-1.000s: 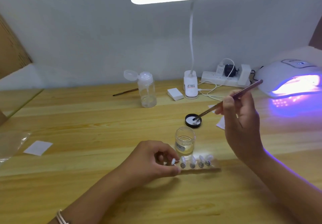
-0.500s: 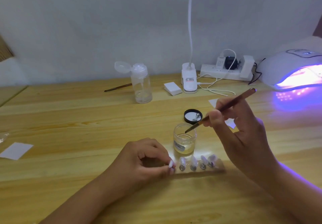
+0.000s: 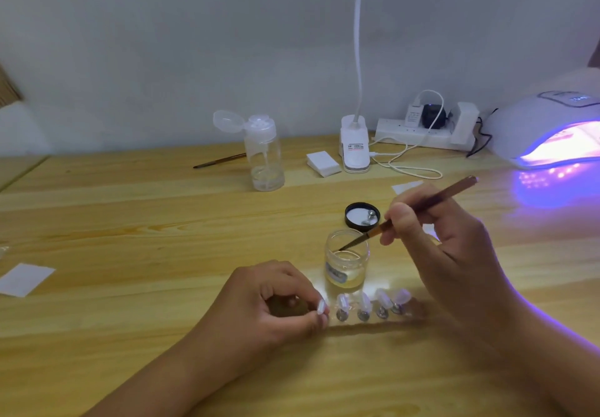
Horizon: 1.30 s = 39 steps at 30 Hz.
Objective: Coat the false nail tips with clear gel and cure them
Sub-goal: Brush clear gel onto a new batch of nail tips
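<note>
1. The right hand (image 3: pixel 448 254) is at 3 o'clock from the open gel jar (image 3: pixel 346 267). Its fingers (image 3: pixel 401 218) are closed narrowly round a brown brush (image 3: pixel 425 206).
2. The brush handle slants up toward 2 o'clock, and its dark bristle end is inside the jar's mouth. Whether it touches the gel cannot be told.
3. The jar stands upright near the middle of the wooden tabletop (image 3: pixel 130 222), with clear yellowish gel in its lower part.
4. A black lid (image 3: pixel 354 220) lies upturned just beside the jar at 12 o'clock, with small metal pieces on its white liner.
5. The false nail tips (image 3: pixel 363 303) stand in a row on small metal mounts (image 3: pixel 363 315), just beside the jar at 6 o'clock. Four of them stand free.
6. The left hand (image 3: pixel 276 312) is at 7 o'clock from the jar. Its curled fingers (image 3: pixel 305 323) pinch the leftmost nail tip (image 3: pixel 321 307) at the row's 9 o'clock end.
7. A white curing lamp (image 3: pixel 552 124) glows violet at 2 o'clock, well apart from the tips.
8. Along the wall stand a pump bottle (image 3: pixel 264 157) with its cap flipped open at 11 o'clock, a second brush (image 3: pixel 220 161) touching its left side, a white pad stack (image 3: pixel 323 163), a desk-lamp base (image 3: pixel 354 147) at 12 o'clock and a power strip (image 3: pixel 422 132) at 1 o'clock.
9. A white paper (image 3: pixel 24 278) lies far off at 9 o'clock.
</note>
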### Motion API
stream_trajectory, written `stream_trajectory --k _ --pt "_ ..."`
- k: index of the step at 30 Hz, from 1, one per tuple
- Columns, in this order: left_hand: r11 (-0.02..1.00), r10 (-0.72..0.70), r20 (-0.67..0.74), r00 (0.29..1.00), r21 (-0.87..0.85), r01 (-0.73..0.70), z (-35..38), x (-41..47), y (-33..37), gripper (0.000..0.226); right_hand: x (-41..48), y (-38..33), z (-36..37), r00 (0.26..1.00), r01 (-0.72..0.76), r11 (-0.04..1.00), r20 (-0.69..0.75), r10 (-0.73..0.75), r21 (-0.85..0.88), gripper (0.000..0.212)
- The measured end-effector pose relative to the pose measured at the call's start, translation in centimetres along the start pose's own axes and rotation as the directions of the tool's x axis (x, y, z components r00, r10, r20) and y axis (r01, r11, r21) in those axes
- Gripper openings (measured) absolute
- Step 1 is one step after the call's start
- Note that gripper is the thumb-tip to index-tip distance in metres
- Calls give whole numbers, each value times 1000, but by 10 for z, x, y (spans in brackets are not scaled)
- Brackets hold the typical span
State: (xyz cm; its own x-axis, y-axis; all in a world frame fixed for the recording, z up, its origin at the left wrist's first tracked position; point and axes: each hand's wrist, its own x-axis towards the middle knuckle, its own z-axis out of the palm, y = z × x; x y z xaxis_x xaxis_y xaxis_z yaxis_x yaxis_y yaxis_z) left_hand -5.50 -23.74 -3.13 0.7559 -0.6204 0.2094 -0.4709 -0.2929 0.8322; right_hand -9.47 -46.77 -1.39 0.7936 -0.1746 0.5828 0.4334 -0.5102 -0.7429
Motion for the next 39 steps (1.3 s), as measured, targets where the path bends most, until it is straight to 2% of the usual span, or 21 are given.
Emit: stream_trajectory --k 7,23,33,39 --pt "1000 -7 -20 1000 -17 6 2 -2 0 6 -3 5 3 992 83 981 110 -64 -174 13" --pt "1000 -3 4 1000 -2 3 1 -2 2 6 -5 5 4 986 91 972 158 -57 -219 16" --pt "1000 1 6 1000 13 -1 0 -2 4 10 -4 1 2 992 96 982 94 -81 -163 12" --pt "1000 -3 3 1000 1 3 0 -2 3 10 -5 3 3 989 106 974 122 -82 -200 14"
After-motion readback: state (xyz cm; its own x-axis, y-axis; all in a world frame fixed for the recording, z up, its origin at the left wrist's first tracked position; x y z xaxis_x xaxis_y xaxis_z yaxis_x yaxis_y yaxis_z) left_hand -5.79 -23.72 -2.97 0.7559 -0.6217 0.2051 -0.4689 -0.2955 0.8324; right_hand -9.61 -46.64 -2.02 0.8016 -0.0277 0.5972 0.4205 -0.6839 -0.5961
